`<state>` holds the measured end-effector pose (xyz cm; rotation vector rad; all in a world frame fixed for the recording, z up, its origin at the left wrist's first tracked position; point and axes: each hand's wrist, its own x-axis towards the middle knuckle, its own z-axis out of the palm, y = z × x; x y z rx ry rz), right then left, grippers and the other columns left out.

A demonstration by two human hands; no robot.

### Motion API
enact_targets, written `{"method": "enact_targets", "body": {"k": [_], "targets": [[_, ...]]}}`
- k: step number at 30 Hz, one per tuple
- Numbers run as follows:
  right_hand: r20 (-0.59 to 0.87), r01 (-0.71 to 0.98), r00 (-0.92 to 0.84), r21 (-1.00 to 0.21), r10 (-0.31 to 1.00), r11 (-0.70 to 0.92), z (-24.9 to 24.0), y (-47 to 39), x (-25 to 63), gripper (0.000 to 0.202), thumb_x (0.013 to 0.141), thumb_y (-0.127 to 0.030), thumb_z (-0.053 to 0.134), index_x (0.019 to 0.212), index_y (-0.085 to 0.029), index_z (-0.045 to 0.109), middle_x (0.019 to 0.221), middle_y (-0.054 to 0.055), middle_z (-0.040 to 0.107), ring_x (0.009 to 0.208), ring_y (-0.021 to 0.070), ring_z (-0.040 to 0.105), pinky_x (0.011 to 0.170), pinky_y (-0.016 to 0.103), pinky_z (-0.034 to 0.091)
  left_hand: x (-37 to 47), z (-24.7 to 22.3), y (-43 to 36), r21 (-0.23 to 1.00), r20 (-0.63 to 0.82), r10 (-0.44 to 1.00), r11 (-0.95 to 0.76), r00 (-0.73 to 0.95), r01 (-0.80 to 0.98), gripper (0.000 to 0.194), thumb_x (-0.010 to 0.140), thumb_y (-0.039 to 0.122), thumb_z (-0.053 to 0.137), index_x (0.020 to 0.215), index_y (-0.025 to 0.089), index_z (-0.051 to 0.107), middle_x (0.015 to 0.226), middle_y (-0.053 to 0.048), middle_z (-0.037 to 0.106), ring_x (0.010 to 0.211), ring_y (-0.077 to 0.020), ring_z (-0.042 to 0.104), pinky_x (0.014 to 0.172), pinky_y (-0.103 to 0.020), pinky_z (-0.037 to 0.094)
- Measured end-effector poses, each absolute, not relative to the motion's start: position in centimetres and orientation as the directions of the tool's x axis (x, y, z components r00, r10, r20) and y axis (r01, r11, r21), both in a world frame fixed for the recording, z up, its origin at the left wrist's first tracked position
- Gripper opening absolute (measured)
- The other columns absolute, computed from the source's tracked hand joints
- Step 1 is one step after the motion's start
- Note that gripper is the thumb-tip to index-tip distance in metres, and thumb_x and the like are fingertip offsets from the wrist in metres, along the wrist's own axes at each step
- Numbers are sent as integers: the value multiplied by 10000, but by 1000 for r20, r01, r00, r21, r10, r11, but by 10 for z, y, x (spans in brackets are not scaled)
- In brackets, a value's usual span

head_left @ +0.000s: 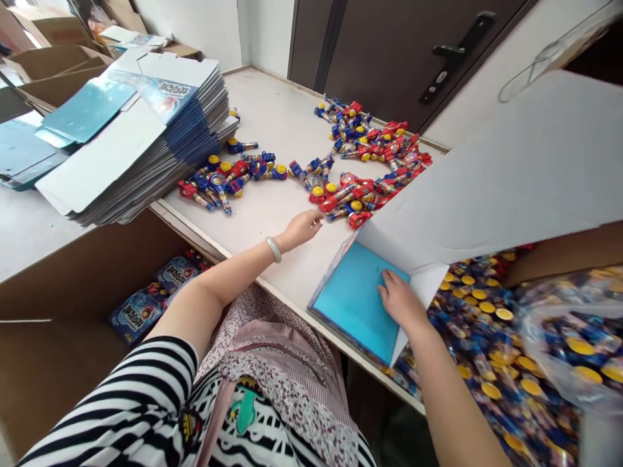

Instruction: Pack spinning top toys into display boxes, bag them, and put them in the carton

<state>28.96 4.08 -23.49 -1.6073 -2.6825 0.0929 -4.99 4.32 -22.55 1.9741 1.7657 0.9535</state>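
My left hand [302, 228], with a pale bangle [273, 249] at the wrist, is just above the white table. Its fingers are loosely bent and apart, with nothing visible in them. Their tips come close to a red toy [335, 201] at the near edge of a pile of red and blue toys with clear tubes. On the right, my right hand [402, 301] reaches into an open cardboard box [335, 259]. Its fingers lie stretched out on the bright blue panel [363, 292] inside. The box's large white flap [511, 162] stands up behind it.
Folded printed cartons [160, 143] are stacked at the left. A smaller toy cluster [228, 175] lies beside them. Under the table's left side, a brown carton [73, 292] holds filled boxes [136, 312]. Many more toys [487, 337] fill a container at right. A dark door [389, 58] stands behind.
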Motion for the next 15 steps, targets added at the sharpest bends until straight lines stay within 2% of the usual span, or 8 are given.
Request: {"method": "enact_targets", "body": {"k": [4,7,9,12,15], "targets": [[87,863,-454,-204,887,462,-208,33,281,413,968,-355,437,1207,-154,707,1302,167,685,1197,321,662,1041,504,554,-40,-240,126,606,221,975,-112,-31,787,463,860,160,681,1298,59,568,1283,-210,592,1220,-322,542,1056,-423,442],[208,774,-488,-346,848,530,-182,24,260,392,996,-398,437,1186,-198,716,1234,127,722,1154,276,688,1021,452,571,-21,-254,157,613,214,973,-62,-89,788,550,888,260,685,1360,42,503,1355,-258,512,1268,-364,479,1074,-481,415],[241,666,-575,-417,782,618,-169,19,241,340,1008,-369,453,1167,-235,723,1195,90,739,1129,241,699,1020,411,571,-17,-265,158,616,214,972,-53,-102,786,501,911,244,642,1356,60,503,1341,-242,512,1259,-343,483,1077,-473,417],[233,538,-687,-473,688,697,-159,21,205,302,1020,-325,459,1167,-268,717,1188,55,740,1129,205,694,1026,371,563,-32,-279,139,647,247,969,-156,-11,746,481,891,150,608,1358,103,505,1311,-191,531,1212,-285,532,1060,-414,451],[156,510,-783,-393,602,765,-158,38,156,366,1014,-286,461,1332,-215,628,1364,87,657,1284,225,606,1117,396,498,-60,-286,115,711,258,963,-246,81,659,444,851,150,634,1287,142,552,1252,-144,567,1114,-237,603,980,-355,510]]}}
